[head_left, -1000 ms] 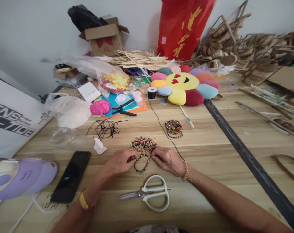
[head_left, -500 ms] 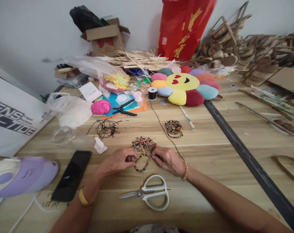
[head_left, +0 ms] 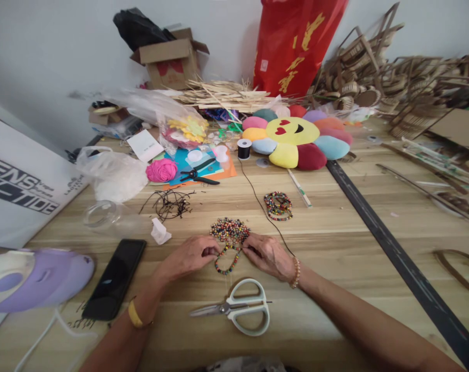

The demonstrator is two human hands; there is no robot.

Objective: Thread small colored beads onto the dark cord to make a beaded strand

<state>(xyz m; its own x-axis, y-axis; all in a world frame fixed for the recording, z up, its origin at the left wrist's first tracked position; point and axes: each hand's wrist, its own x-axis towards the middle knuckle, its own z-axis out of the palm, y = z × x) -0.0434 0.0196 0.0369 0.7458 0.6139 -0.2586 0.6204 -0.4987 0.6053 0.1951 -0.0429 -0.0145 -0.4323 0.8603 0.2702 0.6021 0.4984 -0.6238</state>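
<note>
A string of multicoloured beads [head_left: 227,272] curves in a U on the wooden table. My left hand [head_left: 195,253] is closed with its fingertips at the left end of it, and my right hand [head_left: 268,257] pinches at the right end. Just beyond the fingers lies a heap of loose beads [head_left: 229,229]. A black cord [head_left: 262,206] runs from a spool [head_left: 244,149] down to my right wrist. Scissors with white handles [head_left: 238,308] rest near my body, blades pointing left. Coiled beaded strands [head_left: 277,205] lie beyond my right hand.
To the left are a black phone [head_left: 114,279], a purple-and-white device [head_left: 44,279] and a clear plastic jar [head_left: 102,216]. Black cord scraps [head_left: 168,204], pliers [head_left: 198,173] and pink yarn [head_left: 161,170] lie further back. A flower cushion [head_left: 292,135] and a dark strip [head_left: 389,248] are at right.
The view has shifted very slightly. Both hands stay at the string of beads, with no clear movement of the beads or scissors.
</note>
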